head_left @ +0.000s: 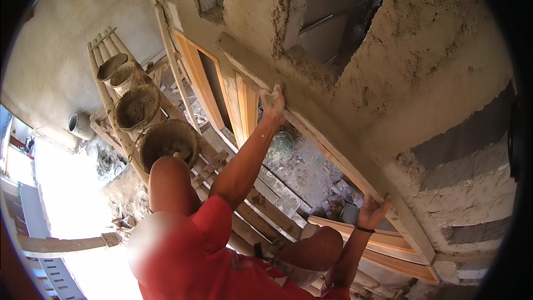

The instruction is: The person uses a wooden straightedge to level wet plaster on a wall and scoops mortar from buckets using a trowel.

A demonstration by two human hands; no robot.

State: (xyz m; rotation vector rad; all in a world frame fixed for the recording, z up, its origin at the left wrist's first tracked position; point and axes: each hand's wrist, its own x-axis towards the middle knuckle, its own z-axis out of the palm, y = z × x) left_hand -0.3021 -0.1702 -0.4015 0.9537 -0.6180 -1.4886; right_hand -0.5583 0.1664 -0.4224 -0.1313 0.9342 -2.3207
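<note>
A long wooden straightedge board (327, 130), coated with mortar, runs slantwise along the rough plastered wall (427, 61). My left hand (272, 103), smeared with mortar, grips its near edge towards the upper end. Lower down, my right hand (373, 211), with a dark bracelet at the wrist, holds the same edge, thumb and fingers pressed around it. The undersides of both grips are partly hidden. Behind the board's lower side show orange-brown wooden frames (248, 108). My bent knees and red sleeves are below the arms.
A pole scaffold platform (261, 205) lies under me. Several mortar-stained buckets stand in a row on it at left, the nearest one (168, 145) by my knee. Rubble (340, 203) lies on the ground below. The wall has a ragged opening (338, 25) above the board.
</note>
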